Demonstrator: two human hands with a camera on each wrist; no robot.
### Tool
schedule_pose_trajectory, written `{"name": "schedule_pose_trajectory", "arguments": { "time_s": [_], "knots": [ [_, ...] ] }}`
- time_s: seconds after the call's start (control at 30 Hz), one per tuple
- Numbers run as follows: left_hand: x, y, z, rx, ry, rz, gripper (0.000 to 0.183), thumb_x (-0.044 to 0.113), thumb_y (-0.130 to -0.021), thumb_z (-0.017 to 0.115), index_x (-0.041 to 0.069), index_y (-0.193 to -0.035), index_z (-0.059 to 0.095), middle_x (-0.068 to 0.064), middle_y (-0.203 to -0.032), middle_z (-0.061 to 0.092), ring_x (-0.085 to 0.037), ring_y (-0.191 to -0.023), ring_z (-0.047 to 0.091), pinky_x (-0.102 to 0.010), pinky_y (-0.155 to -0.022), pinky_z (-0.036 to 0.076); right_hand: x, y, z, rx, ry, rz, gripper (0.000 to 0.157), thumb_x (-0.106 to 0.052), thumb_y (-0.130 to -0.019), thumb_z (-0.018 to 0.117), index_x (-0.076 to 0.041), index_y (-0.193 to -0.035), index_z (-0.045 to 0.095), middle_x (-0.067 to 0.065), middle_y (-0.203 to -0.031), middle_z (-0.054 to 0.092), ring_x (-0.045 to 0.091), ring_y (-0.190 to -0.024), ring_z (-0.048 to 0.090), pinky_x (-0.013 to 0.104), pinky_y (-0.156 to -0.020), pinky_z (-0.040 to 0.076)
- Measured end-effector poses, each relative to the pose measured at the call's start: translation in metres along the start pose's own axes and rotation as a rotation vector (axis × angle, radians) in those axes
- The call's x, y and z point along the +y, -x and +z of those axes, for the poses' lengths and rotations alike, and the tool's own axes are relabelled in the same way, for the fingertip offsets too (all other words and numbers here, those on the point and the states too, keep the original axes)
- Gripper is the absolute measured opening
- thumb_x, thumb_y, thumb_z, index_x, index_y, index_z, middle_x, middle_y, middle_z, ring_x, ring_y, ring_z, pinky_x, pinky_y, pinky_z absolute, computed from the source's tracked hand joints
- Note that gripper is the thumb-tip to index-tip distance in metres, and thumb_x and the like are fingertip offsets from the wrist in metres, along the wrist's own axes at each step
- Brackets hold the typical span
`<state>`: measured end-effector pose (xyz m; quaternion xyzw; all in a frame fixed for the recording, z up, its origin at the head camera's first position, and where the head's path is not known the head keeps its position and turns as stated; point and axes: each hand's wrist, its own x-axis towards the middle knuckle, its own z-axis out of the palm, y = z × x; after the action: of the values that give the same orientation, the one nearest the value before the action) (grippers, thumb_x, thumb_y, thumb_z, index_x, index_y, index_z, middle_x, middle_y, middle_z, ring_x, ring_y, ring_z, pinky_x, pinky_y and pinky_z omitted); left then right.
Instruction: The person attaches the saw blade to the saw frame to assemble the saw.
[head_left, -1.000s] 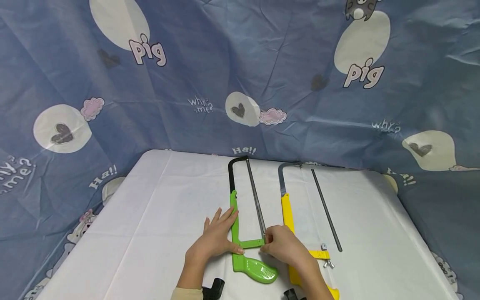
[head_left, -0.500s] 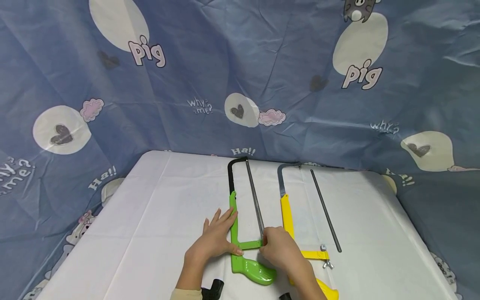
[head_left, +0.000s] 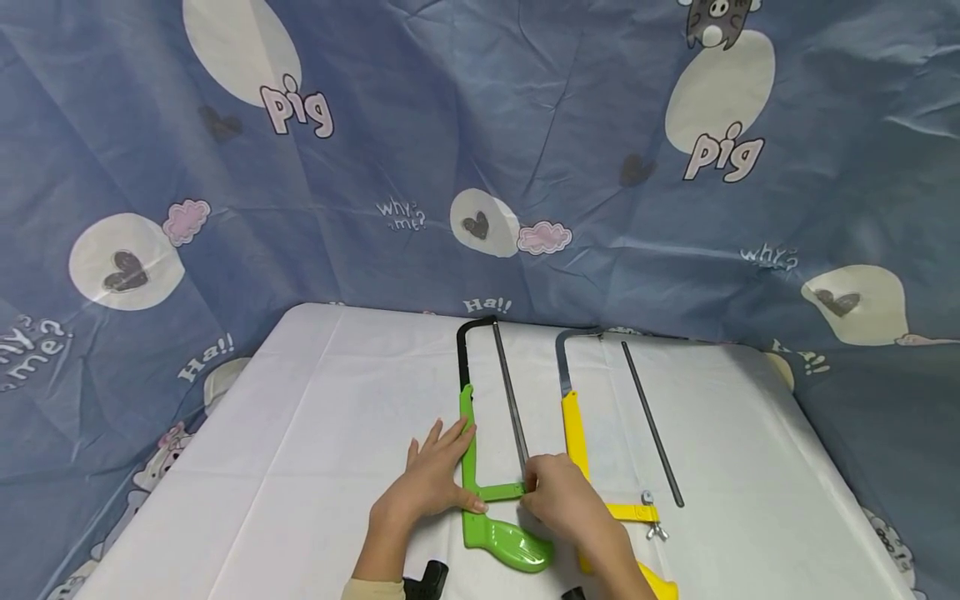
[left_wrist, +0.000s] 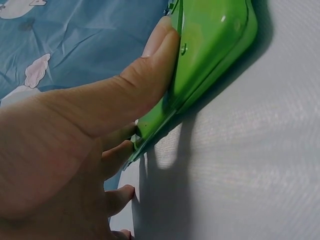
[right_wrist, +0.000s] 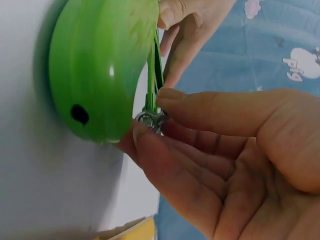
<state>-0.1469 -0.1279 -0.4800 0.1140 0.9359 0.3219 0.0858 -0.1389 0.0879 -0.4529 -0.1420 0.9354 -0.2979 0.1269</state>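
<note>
A green hacksaw (head_left: 513,543) with a black front frame lies on the white-covered table, its grey blade (head_left: 511,400) along the right side. My left hand (head_left: 422,485) rests on its frame with spread, straight fingers; the thumb (left_wrist: 160,55) presses the green part near the handle. At the near end of the blade my right hand (head_left: 566,500) pinches a small metal wing nut (right_wrist: 149,120) between thumb and fingertips. In the head view that nut is hidden by the hand.
A yellow hacksaw (head_left: 573,429) lies to the right, partly under the right forearm, with its own wing nut (head_left: 657,531) showing. Farther right lies a loose grey blade (head_left: 651,421). A blue printed cloth (head_left: 405,275) hangs behind the table (head_left: 315,400).
My right hand has shifted slightly and turned a little at the near end of the blade. The left hand stays on the green frame.
</note>
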Motion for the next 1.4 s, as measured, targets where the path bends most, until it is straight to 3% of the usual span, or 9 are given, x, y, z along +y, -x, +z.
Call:
{"name": "schedule_pose_trajectory", "arguments": {
  "time_s": [0.27, 0.4, 0.7, 1.0, 1.4],
  "knots": [
    [-0.002, 0.001, 0.001, -0.002, -0.002, -0.006, 0.115, 0.044, -0.058, 0.092, 0.009, -0.153, 0.039, -0.009, -0.165, 0.027, -0.046, -0.152, 0.013, -0.077, -0.115, 0.007, 0.013, -0.001, -0.004, -0.103, -0.298, 0.024, 0.014, 0.007, -0.079, 0.071, -0.002, -0.076, 0.062, 0.006, -0.061, 0.061, 0.016, -0.052, 0.058, 0.027, -0.047, 0.046],
    [-0.002, 0.0, 0.002, 0.013, 0.004, -0.004, 0.114, 0.043, -0.057, 0.093, 0.009, -0.153, 0.039, -0.01, -0.164, 0.028, -0.046, -0.153, 0.013, -0.076, -0.115, 0.006, 0.017, -0.003, -0.005, -0.108, -0.352, 0.02, 0.015, 0.01, -0.078, 0.07, -0.001, -0.078, 0.06, 0.008, -0.062, 0.061, 0.017, -0.053, 0.06, 0.03, -0.05, 0.051],
    [-0.001, -0.001, 0.003, 0.02, 0.015, -0.011, 0.114, 0.041, -0.057, 0.093, 0.011, -0.153, 0.039, -0.009, -0.165, 0.027, -0.045, -0.153, 0.013, -0.075, -0.116, 0.006, 0.02, -0.003, -0.004, -0.126, -0.389, 0.028, 0.015, 0.012, -0.081, 0.067, 0.0, -0.078, 0.058, 0.006, -0.064, 0.059, 0.017, -0.058, 0.06, 0.033, -0.055, 0.056],
    [-0.002, -0.002, 0.004, 0.006, 0.01, -0.017, 0.114, 0.044, -0.058, 0.092, 0.011, -0.153, 0.039, -0.008, -0.165, 0.026, -0.044, -0.153, 0.012, -0.074, -0.117, 0.006, 0.023, -0.003, -0.005, -0.093, -0.288, -0.003, 0.018, 0.012, -0.076, 0.068, -0.003, -0.073, 0.06, -0.001, -0.06, 0.052, 0.013, -0.055, 0.048, 0.023, -0.048, 0.04],
    [-0.001, -0.002, 0.001, 0.002, 0.005, -0.001, 0.115, 0.044, -0.059, 0.092, 0.01, -0.154, 0.038, -0.009, -0.165, 0.026, -0.045, -0.153, 0.012, -0.076, -0.116, 0.006, 0.02, -0.002, -0.006, -0.072, -0.225, -0.014, 0.019, 0.006, -0.076, 0.073, -0.007, -0.071, 0.06, -0.002, -0.059, 0.054, 0.012, -0.054, 0.049, 0.022, -0.047, 0.038]
  ]
}}
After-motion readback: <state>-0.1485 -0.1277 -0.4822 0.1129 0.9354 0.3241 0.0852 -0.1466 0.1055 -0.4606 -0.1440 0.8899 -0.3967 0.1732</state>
